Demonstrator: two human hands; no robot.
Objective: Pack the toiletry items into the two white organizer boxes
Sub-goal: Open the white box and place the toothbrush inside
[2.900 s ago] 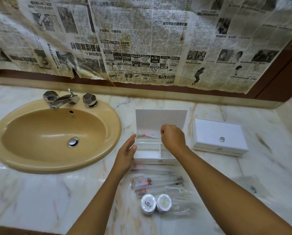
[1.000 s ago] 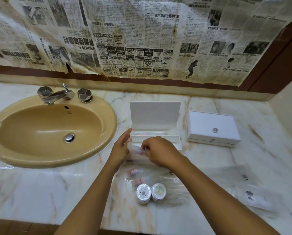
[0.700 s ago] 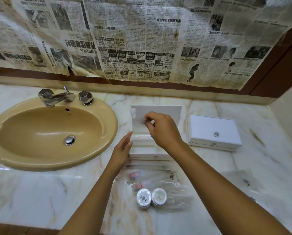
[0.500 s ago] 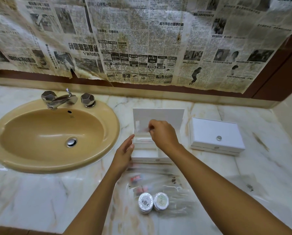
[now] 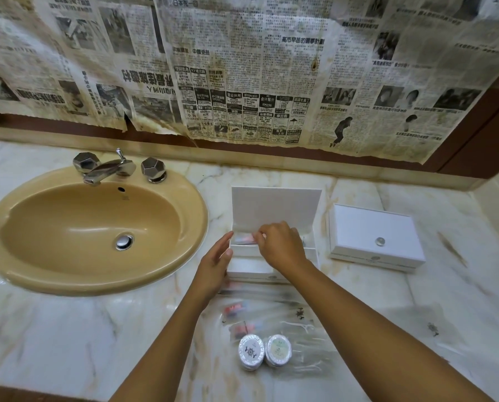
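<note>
An open white organizer box (image 5: 243, 268) stands mid-counter with its lid (image 5: 275, 206) raised. My right hand (image 5: 281, 245) hovers over its back compartment and pinches a clear toiletry packet (image 5: 242, 237) with red inside. My left hand (image 5: 216, 264) rests with straight fingers against the box's left side. A second white organizer box (image 5: 372, 233) sits shut to the right. In front of the open box lie several clear packets (image 5: 238, 310) and two round wrapped soaps (image 5: 264, 351).
A tan sink (image 5: 22, 274) with a chrome faucet (image 5: 109, 168) fills the counter's left side. More clear packets (image 5: 433, 329) lie at the right. Old newspaper (image 5: 242, 68) covers the wall behind. The marble counter edge runs along the bottom left.
My right hand took a clear packet from the pile in front of the box, lifted it up by the lid, then lowered it into the back compartment. The left hand stayed beside the box.
</note>
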